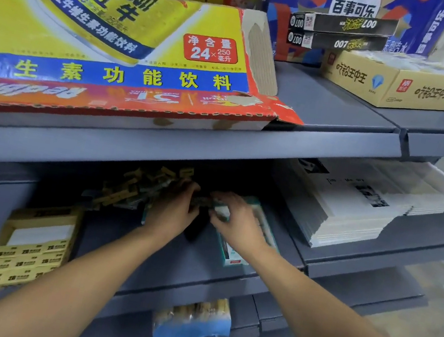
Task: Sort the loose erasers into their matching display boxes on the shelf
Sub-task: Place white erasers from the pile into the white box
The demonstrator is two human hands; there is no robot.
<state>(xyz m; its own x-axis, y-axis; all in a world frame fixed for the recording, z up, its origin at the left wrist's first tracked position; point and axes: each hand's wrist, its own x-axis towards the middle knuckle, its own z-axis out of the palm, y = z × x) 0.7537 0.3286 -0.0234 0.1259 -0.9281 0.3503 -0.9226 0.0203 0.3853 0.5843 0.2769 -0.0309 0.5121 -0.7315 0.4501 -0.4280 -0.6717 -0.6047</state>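
A heap of loose yellow-sleeved erasers (135,186) lies deep on the middle shelf (159,257), in shadow. My left hand (176,207) reaches into the right side of the heap with curled fingers; what it holds is hidden. My right hand (238,221) grips a teal-and-white eraser (221,211) just right of it, over a teal display box (233,254). A yellow display box (28,250), partly filled with yellow erasers in rows, stands at the shelf's front left.
The upper shelf carries a large yellow drink carton (112,41) that overhangs the working space. Stacks of white booklets (355,208) fill the shelf to the right. Snack packs (191,328) sit on the shelf below.
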